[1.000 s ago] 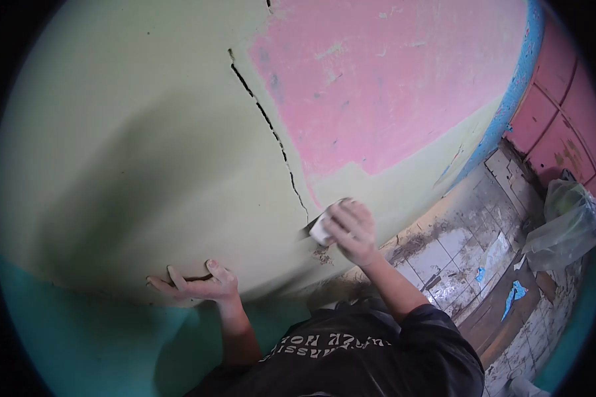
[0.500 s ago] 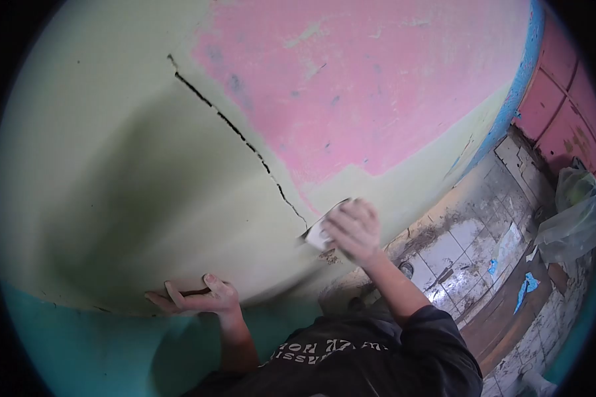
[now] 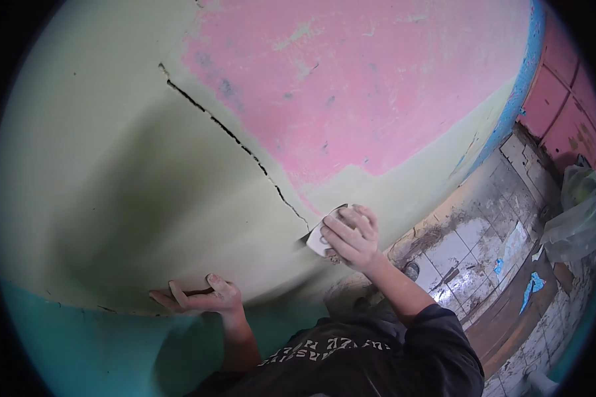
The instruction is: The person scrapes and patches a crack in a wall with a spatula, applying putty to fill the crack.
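My right hand (image 3: 356,239) is closed around a white sanding block (image 3: 317,243) with a dark edge underneath. The block lies against the pale wall (image 3: 198,258), beside the lower end of a long dark crack (image 3: 235,137). My left hand (image 3: 205,297) rests with its fingers apart on the wall's lower part, close to the line where pale paint meets teal (image 3: 93,344). Both hands look dusty. The face of the block against the wall is hidden.
A pink patch (image 3: 364,86) covers the upper wall, with a blue strip (image 3: 520,79) at its right edge. Dirty floor tiles (image 3: 460,248), a brown board (image 3: 510,311), blue scraps (image 3: 533,288) and a clear plastic bag (image 3: 573,225) lie at the right.
The view has shifted slightly, moving the crack a little down and left in it. My right hand with the block stays near the crack's lower end. My left hand keeps its place on the wall.
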`<state>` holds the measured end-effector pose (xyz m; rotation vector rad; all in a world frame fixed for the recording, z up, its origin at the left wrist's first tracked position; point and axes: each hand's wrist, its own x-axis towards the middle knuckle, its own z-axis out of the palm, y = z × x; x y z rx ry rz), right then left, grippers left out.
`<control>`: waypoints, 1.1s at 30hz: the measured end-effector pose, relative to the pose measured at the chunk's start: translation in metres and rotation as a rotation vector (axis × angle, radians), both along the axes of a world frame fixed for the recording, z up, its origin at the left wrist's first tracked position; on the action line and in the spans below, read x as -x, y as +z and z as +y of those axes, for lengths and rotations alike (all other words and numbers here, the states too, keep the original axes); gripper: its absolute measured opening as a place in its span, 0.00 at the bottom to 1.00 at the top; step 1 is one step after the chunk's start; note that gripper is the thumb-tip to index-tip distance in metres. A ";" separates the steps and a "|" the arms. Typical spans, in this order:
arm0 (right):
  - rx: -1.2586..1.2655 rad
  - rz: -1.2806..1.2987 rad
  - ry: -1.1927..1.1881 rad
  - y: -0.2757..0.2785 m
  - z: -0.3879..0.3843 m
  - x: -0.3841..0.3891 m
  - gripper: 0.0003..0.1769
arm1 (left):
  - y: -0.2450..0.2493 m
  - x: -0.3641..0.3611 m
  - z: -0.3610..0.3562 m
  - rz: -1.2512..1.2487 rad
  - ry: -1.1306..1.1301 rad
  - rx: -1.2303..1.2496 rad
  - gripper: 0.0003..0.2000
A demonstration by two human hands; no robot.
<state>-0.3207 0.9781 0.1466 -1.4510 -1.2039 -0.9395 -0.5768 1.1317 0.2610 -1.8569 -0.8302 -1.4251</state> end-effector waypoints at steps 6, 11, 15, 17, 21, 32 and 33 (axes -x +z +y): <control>-0.150 0.188 -0.017 0.002 0.007 -0.007 0.17 | -0.001 -0.002 0.002 -0.057 -0.081 0.014 0.34; -0.128 0.148 -0.109 0.002 -0.001 -0.018 0.15 | 0.000 -0.002 0.005 -0.057 -0.091 -0.003 0.34; -0.052 0.086 0.084 -0.002 0.007 0.011 0.13 | -0.002 0.000 0.003 -0.035 -0.035 -0.019 0.35; -0.037 0.047 0.032 -0.002 0.005 0.003 0.13 | -0.002 -0.002 0.006 -0.038 -0.036 -0.029 0.35; -0.146 0.194 -0.036 0.002 0.007 -0.007 0.13 | -0.001 -0.002 0.007 -0.058 -0.082 -0.017 0.35; -0.071 0.077 0.081 -0.003 0.013 0.010 0.12 | 0.000 -0.005 0.003 -0.068 -0.096 0.020 0.35; -0.074 0.041 0.076 -0.004 0.012 0.005 0.13 | -0.001 -0.003 0.002 -0.049 -0.068 0.014 0.35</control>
